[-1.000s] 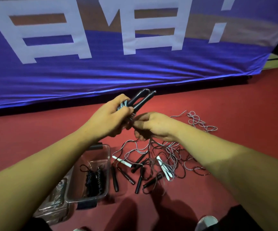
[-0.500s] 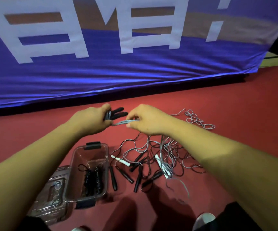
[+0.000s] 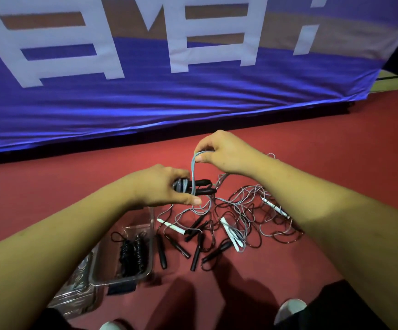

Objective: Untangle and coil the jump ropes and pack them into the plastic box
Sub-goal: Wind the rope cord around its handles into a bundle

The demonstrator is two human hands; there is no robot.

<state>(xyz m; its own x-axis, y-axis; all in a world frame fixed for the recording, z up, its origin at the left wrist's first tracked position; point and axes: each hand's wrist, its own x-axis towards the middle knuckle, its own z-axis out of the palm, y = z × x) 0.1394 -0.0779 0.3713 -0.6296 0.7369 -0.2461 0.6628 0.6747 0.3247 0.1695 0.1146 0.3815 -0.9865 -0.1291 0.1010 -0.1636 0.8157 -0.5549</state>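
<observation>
Two slim black plastic handles lie side by side in the left hand, its fingers curled round them and round a few turns of thin grey-blue cord. The right hand, just above and beyond the left, pinches a loop of that cord between thumb and fingers. The cord runs down across the handles. The rest of it trails into the tangled heap of grey and dark jump ropes on the red floor below the right hand. A clear plastic box sits open under the left forearm with one coiled black rope inside.

Handling, as a guess: the cord is light, limp, a bit springy and slick, so turns will likely slip off unless clamped. The handles are rigid, the best place to grip. Hold them firm and feed cord close to the bundle. Snag risk where it enters the heap.
</observation>
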